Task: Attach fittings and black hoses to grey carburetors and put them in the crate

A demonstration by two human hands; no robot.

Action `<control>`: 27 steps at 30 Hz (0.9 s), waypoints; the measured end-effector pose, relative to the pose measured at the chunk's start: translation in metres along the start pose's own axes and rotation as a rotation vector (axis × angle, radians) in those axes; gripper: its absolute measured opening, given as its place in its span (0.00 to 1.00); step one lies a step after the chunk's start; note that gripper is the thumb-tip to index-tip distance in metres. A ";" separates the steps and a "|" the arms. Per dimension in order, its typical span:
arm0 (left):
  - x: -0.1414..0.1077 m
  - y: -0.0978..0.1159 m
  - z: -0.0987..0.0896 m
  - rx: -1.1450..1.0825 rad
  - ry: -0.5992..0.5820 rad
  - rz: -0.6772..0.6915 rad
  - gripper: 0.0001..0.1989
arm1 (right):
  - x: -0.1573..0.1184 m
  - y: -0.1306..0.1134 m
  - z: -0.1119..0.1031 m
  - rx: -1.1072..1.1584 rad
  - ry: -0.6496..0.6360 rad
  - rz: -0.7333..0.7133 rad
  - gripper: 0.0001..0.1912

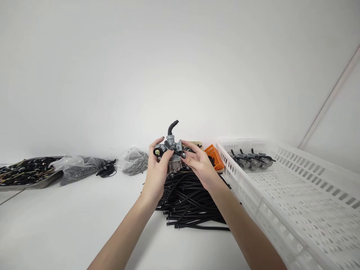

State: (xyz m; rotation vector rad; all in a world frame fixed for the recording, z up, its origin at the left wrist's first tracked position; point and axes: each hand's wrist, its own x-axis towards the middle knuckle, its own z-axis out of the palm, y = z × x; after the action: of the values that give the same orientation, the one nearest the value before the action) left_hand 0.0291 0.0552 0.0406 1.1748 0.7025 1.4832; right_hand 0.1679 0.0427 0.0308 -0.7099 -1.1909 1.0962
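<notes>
You hold a small grey cast-metal carburettor up off the white worktop, above the middle of its far edge, with a short curved black rubber hose rising from its top. Your left hand wraps the body from the left side and from below, its grip pressed around the metal. Your right hand comes in from the right, its grip pinching a black part on the carburettor's front between thumb and forefinger; the dark-painted fingertips lie against it.

Directly beneath your hands lies a loose heap of cut black rubber hose lengths, spread towards the near edge. Just behind your right hand an orange slotted plastic basket rests on the worktop. Along the right edge stands a large white perforated plastic crate, and in its far corner three more grey carburettors with black hoses lie in a row.

Towards the far left corner you have two clear plastic bags of small grey parts, a coil of black wire between them, and a metal tray of dark mixed parts.
</notes>
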 end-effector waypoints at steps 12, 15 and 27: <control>0.012 0.013 -0.014 -0.188 -0.060 -0.307 0.30 | -0.009 -0.014 -0.008 -0.316 0.088 -0.217 0.23; 0.014 0.012 -0.015 -0.266 -0.276 -0.530 0.35 | -0.009 -0.022 -0.013 -0.294 0.173 -0.312 0.21; 0.007 0.004 -0.011 -0.277 -0.551 -0.719 0.32 | -0.006 -0.018 -0.011 -0.166 0.089 -0.330 0.21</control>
State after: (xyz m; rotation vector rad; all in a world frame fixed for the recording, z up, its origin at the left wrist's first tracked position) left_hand 0.0174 0.0629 0.0424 0.9117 0.4421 0.5884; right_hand 0.1836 0.0322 0.0413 -0.6533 -1.2796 0.6915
